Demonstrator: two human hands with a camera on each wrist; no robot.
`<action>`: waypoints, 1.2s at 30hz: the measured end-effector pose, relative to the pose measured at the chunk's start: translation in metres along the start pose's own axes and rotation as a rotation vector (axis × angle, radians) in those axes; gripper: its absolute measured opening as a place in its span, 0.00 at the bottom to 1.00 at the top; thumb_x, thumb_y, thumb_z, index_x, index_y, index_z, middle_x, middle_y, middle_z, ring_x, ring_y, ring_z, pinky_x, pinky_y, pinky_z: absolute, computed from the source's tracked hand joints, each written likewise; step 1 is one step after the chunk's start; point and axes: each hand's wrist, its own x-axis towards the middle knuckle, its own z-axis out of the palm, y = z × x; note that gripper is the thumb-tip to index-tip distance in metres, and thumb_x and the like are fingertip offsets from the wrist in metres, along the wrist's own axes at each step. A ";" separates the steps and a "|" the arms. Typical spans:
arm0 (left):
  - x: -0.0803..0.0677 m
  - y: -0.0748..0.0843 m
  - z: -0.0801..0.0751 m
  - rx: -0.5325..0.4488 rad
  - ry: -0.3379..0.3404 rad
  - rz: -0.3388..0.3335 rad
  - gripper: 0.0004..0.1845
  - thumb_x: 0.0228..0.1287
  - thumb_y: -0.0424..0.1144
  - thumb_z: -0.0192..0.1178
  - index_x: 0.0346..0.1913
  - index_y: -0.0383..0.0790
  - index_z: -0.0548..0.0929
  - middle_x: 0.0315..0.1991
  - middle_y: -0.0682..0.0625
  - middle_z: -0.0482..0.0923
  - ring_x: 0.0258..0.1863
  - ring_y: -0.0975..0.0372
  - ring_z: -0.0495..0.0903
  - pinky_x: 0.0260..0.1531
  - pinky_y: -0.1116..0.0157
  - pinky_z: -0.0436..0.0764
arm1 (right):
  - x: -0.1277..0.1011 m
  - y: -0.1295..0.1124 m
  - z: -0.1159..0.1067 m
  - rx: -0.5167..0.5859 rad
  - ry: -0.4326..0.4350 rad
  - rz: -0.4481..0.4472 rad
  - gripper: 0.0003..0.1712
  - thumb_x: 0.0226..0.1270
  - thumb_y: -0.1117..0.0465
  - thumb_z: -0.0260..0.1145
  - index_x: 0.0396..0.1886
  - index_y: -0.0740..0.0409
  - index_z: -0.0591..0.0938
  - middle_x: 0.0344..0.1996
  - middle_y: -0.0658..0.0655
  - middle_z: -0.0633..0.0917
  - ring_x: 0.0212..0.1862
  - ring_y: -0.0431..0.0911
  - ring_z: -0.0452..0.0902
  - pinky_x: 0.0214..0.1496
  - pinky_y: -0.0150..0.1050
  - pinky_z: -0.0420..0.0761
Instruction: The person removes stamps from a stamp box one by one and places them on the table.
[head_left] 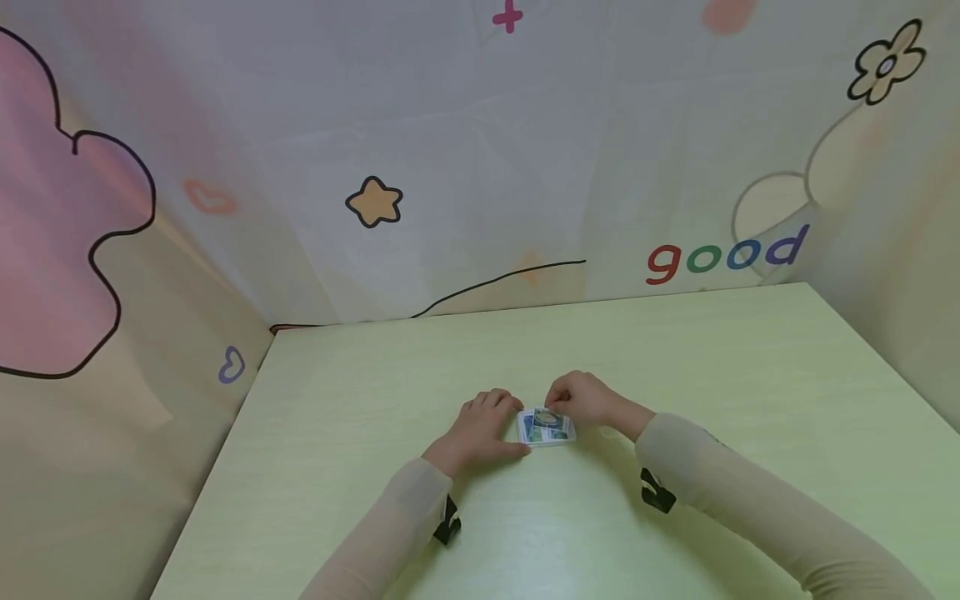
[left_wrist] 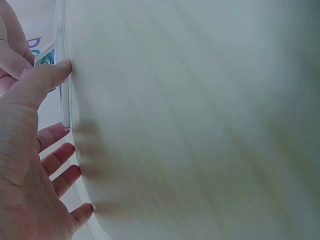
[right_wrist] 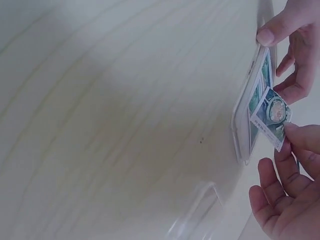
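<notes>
A small stamp with a green-blue picture and toothed edges (right_wrist: 273, 118) is pinched between the thumb and fingers of my right hand (head_left: 588, 398). It stands tilted just over a flat, clear-edged case (head_left: 531, 437) holding similar green-blue pictures. At the case's left end, my left hand (head_left: 483, 429) lies with its fingers spread. Its thumb (left_wrist: 60, 72) touches the near edge, and a fingertip rests by the far corner. In the left wrist view, the case shows edge-on, and the stamp is mostly hidden behind the hands.
A clear plastic piece, perhaps a lid (right_wrist: 197, 215), lies on the pale table (head_left: 337, 400) close to the right hand. Behind the table hangs a printed cloth (head_left: 480, 167), and more cloth rises at the left and right sides.
</notes>
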 end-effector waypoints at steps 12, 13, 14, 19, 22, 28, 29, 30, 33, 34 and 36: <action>-0.001 -0.002 0.001 -0.010 0.002 0.002 0.32 0.57 0.57 0.63 0.61 0.47 0.70 0.62 0.48 0.66 0.62 0.53 0.64 0.61 0.50 0.65 | -0.003 0.003 -0.027 0.053 -0.012 0.055 0.06 0.63 0.69 0.60 0.32 0.65 0.84 0.31 0.57 0.85 0.33 0.44 0.72 0.38 0.37 0.73; 0.000 -0.002 0.001 -0.010 0.004 0.005 0.32 0.56 0.57 0.63 0.61 0.47 0.70 0.62 0.48 0.66 0.62 0.53 0.64 0.60 0.50 0.65 | -0.004 0.004 -0.029 0.062 -0.017 0.073 0.06 0.64 0.69 0.60 0.33 0.66 0.84 0.31 0.57 0.85 0.33 0.44 0.72 0.37 0.36 0.74; 0.000 -0.003 0.002 -0.007 0.004 0.007 0.32 0.57 0.57 0.62 0.61 0.47 0.70 0.62 0.48 0.66 0.62 0.53 0.64 0.60 0.50 0.65 | -0.004 0.004 -0.031 0.073 -0.021 0.087 0.06 0.64 0.69 0.60 0.33 0.66 0.84 0.32 0.57 0.84 0.32 0.44 0.72 0.37 0.36 0.74; 0.001 -0.005 0.004 0.005 0.001 0.004 0.32 0.56 0.58 0.62 0.61 0.47 0.70 0.63 0.48 0.66 0.62 0.53 0.64 0.61 0.50 0.65 | -0.010 0.005 -0.038 0.135 -0.039 0.162 0.07 0.65 0.68 0.59 0.36 0.67 0.83 0.32 0.58 0.83 0.30 0.43 0.71 0.31 0.33 0.74; 0.001 -0.005 0.004 0.007 -0.003 -0.001 0.33 0.57 0.58 0.62 0.62 0.47 0.70 0.63 0.48 0.65 0.63 0.53 0.64 0.62 0.50 0.64 | -0.014 0.005 -0.040 0.175 -0.047 0.193 0.08 0.66 0.67 0.59 0.36 0.67 0.83 0.32 0.57 0.82 0.28 0.43 0.70 0.30 0.33 0.72; 0.000 -0.003 0.001 0.000 -0.012 0.000 0.33 0.57 0.58 0.62 0.62 0.46 0.69 0.64 0.47 0.65 0.64 0.53 0.63 0.62 0.50 0.63 | -0.026 0.003 -0.042 0.248 -0.081 0.224 0.07 0.66 0.67 0.59 0.36 0.67 0.82 0.31 0.55 0.80 0.29 0.44 0.69 0.30 0.33 0.71; 0.000 -0.003 0.001 0.000 -0.013 0.001 0.33 0.57 0.58 0.62 0.62 0.46 0.69 0.64 0.47 0.65 0.64 0.53 0.63 0.63 0.50 0.63 | -0.029 0.002 -0.042 0.260 -0.086 0.233 0.07 0.66 0.67 0.59 0.36 0.67 0.82 0.31 0.55 0.80 0.29 0.45 0.70 0.30 0.34 0.71; 0.000 -0.003 0.001 0.001 -0.016 -0.001 0.33 0.57 0.58 0.61 0.62 0.46 0.69 0.64 0.47 0.65 0.64 0.53 0.63 0.63 0.50 0.63 | -0.031 0.002 -0.042 0.269 -0.088 0.240 0.07 0.66 0.67 0.58 0.36 0.67 0.81 0.31 0.55 0.80 0.29 0.45 0.69 0.30 0.34 0.71; 0.001 -0.002 0.001 0.007 -0.020 -0.004 0.33 0.57 0.58 0.61 0.62 0.47 0.69 0.64 0.48 0.65 0.64 0.53 0.63 0.63 0.50 0.63 | -0.037 0.002 -0.040 0.290 -0.085 0.254 0.07 0.66 0.67 0.58 0.37 0.67 0.81 0.31 0.55 0.81 0.29 0.45 0.69 0.30 0.34 0.71; 0.001 -0.002 0.001 0.010 -0.021 -0.005 0.33 0.57 0.58 0.61 0.62 0.47 0.69 0.64 0.48 0.65 0.64 0.53 0.63 0.63 0.51 0.63 | -0.038 0.002 -0.039 0.295 -0.084 0.256 0.07 0.66 0.67 0.58 0.37 0.68 0.81 0.31 0.55 0.81 0.28 0.44 0.69 0.30 0.34 0.71; 0.001 -0.002 0.002 0.009 -0.022 -0.001 0.33 0.57 0.58 0.61 0.62 0.47 0.69 0.64 0.48 0.65 0.64 0.53 0.63 0.62 0.50 0.63 | -0.042 0.003 -0.036 0.304 -0.079 0.266 0.07 0.66 0.68 0.58 0.36 0.68 0.81 0.31 0.55 0.81 0.28 0.44 0.69 0.29 0.34 0.70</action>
